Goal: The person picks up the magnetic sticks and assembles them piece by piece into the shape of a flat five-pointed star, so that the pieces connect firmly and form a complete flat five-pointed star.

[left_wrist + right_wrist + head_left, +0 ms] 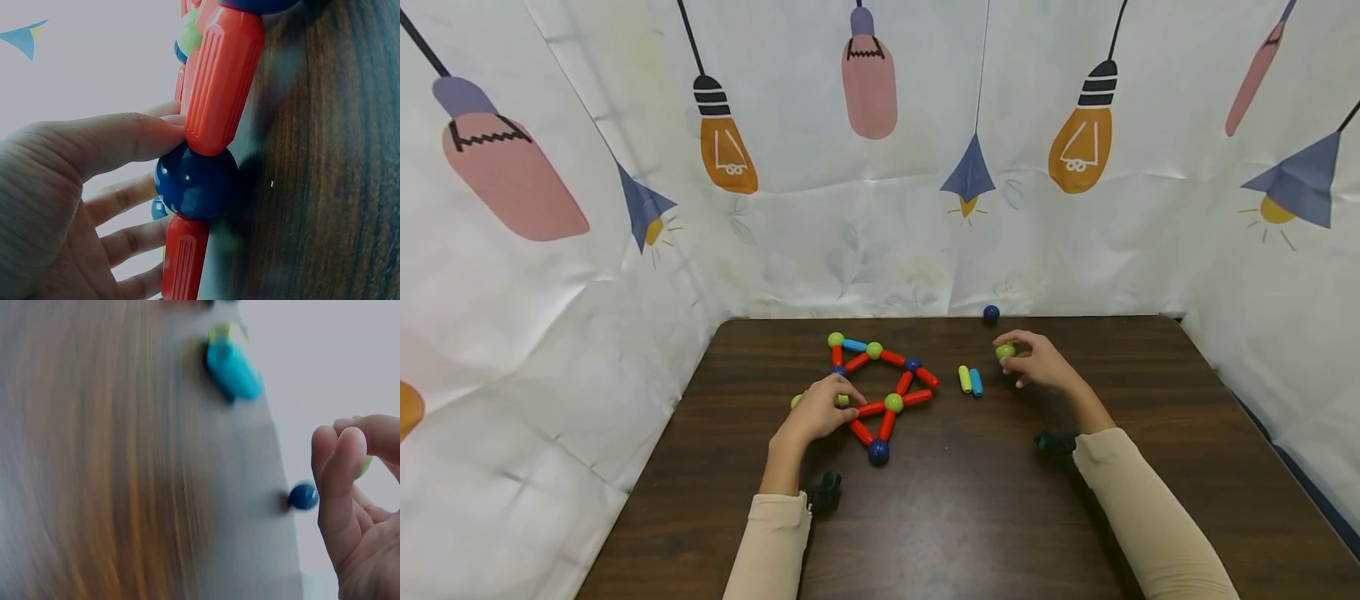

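Note:
A flat frame of magnetic sticks and balls lies left of centre, with red sticks (pixel 887 425), green balls (pixel 893 403) and blue balls (pixel 878 452). My left hand (pixel 822 408) holds the frame's left side. In the left wrist view its thumb is at the joint of a red stick (pixel 225 81) and a blue ball (pixel 197 182), with the other fingers behind. My right hand (pixel 1043 365) pinches a green ball (pixel 1005 352) above the table, right of the frame. In the right wrist view, fingers mostly hide that ball (pixel 364 466).
A loose yellow-green stick (pixel 965 379) and a light blue stick (pixel 976 382) lie side by side between the frame and my right hand. One blue ball (pixel 991 313) sits at the far edge of the brown table (pixel 1000 517). Behind hangs a printed white curtain (pixel 910 250).

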Demonstrator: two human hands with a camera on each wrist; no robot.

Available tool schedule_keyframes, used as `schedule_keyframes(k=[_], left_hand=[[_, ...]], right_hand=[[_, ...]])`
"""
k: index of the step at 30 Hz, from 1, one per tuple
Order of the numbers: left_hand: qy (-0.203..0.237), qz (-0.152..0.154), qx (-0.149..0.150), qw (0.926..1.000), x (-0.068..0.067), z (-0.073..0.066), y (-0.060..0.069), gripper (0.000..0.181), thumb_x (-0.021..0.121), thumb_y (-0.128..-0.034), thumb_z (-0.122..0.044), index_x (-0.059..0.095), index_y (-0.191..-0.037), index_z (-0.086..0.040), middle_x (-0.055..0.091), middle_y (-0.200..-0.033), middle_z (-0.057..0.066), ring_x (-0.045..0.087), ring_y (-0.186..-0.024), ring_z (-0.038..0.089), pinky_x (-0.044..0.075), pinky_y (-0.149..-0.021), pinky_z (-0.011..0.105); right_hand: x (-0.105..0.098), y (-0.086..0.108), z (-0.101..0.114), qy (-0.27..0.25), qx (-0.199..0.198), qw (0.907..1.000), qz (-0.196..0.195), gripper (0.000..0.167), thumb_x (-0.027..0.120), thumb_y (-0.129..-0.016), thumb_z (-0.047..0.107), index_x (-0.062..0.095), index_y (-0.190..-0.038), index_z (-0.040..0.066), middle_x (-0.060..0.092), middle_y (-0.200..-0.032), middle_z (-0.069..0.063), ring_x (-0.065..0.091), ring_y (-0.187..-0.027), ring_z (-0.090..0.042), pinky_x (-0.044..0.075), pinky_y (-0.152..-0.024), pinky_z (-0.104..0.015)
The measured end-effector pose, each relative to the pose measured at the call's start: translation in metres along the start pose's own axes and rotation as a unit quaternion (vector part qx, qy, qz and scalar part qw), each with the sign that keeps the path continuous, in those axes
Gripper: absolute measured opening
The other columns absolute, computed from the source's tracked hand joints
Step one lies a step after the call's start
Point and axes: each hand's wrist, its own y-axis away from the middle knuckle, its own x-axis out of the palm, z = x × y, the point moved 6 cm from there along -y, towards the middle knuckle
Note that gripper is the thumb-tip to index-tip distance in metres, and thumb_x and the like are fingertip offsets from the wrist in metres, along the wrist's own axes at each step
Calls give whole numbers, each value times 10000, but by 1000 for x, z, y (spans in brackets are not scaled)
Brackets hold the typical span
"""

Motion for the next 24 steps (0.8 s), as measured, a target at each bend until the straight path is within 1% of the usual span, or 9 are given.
schedule_keyframes(k=[3, 5, 8, 10, 11, 13, 17, 21, 24], left_hand=[[36, 8, 8, 10000, 0, 0, 0, 130, 769, -922, -150, 795, -985, -262, 649, -1140, -20, 613, -1110, 262, 514, -943, 471], [65, 11, -15, 10000, 0, 0, 0, 129, 771, -921, -151, 794, -986, -261, 649, -1126, -22, 614, -1087, 257, 516, -922, 460], [73, 0, -43, 10000, -2, -1, 1, 130, 774, -919, -150, 796, -978, -263, 651, -1117, -20, 616, -1073, 250, 518, -913, 457], [61, 2, -42, 10000, -2, -2, 1, 131, 774, -920, -152, 796, -977, -268, 654, -1122, -23, 619, -1075, 245, 519, -914, 458], [63, 4, -42, 10000, -2, -2, 1, 132, 773, -920, -153, 797, -978, -269, 654, -1124, -25, 619, -1076, 243, 518, -916, 457], [53, 5, -33, 10000, -2, -2, 0, 133, 772, -920, -153, 797, -981, -269, 654, -1127, -25, 619, -1072, 245, 518, -910, 459], [44, 17, -15, 10000, -1, -1, -1, 129, 772, -920, -154, 798, -987, -261, 650, -1130, -22, 614, -1076, 250, 514, -919, 464], [41, 15, -31, 10000, 0, 1, 0, 124, 769, -921, -153, 800, -992, -250, 651, -1135, -19, 616, -1111, 260, 511, -948, 478], [83, 10, -54, 10000, 0, 1, 0, 120, 770, -921, -157, 802, -992, -248, 649, -1132, -24, 615, -1116, 267, 511, -947, 476]], right_hand=[[16, 5, 12, -231, -163, 9996, -5, 432, 661, -997, 94, 547, -1402, -6, 632, -1193, -316, 737, -859, -302, 586, -546, -386], [28, 7, 20, -356, -275, 9990, 47, 418, 685, -985, 109, 574, -1379, 23, 624, -1222, -271, 730, -806, -306, 582, -532, -400], [50, 11, 32, -442, -421, 9979, 239, 404, 711, -971, 137, 599, -1352, 58, 599, -1271, -218, 706, -764, -344, 578, -518, -423], [64, 12, 39, -422, -476, 9973, 374, 406, 721, -965, 152, 603, -1346, 72, 575, -1302, -205, 693, -762, -354, 577, -515, -422], [70, 12, 40, -389, -509, 9970, 439, 415, 721, -967, 157, 594, -1350, 62, 565, -1310, -216, 688, -762, -347, 576, -514, -417], [81, 12, 42, -337, -522, 9967, 523, 430, 721, -967, 159, 581, -1357, 48, 544, -1318, -240, 692, -792, -317, 574, -512, -403], [98, 11, 41, -183, -430, 9973, 571, 410, 725, -965, 163, 580, -1334, 57, 528, -1321, -242, 681, -764, -250, 575, -517, -385], [108, 10, 39, -106, -300, 9978, 588, 356, 732, -959, 155, 587, -1280, 106, 549, -1304, -223, 666, -738, -229, 574, -529, -384], [112, 8, 38, -44, -211, 9984, 526, 339, 737, -951, 133, 587, -1254, 116, 573, -1258, -205, 656, -710, -217, 573, -530, -382]])
